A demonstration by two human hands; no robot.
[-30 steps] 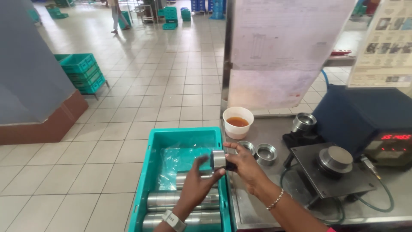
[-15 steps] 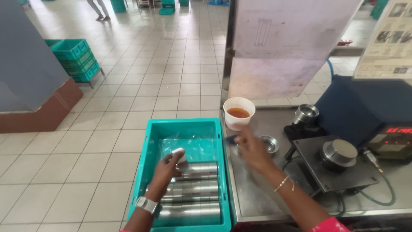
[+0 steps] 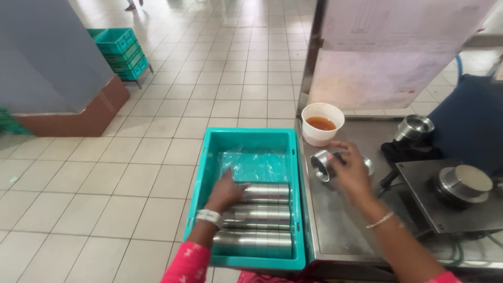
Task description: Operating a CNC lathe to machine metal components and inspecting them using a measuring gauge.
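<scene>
Since half a second ago, left hand [image 3: 226, 189] dropped onto the steel cylinders [image 3: 260, 216] in the teal crate [image 3: 246, 139], fingers spread flat on the top one. Right hand [image 3: 350, 170] pinches a short metal sleeve [image 3: 322, 164] over the steel bench [image 3: 340, 225]. Beyond it, white cup [image 3: 323, 123] of brown liquid. Crate part-filled: three rows, far end bare.

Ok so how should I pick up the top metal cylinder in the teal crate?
Probably from above, gripping the top metal cylinder across its middle, fingers around its round sides. It lies flat beside the others in the teal crate, its ends near the walls, and the left hand already rests at its left end.
</scene>
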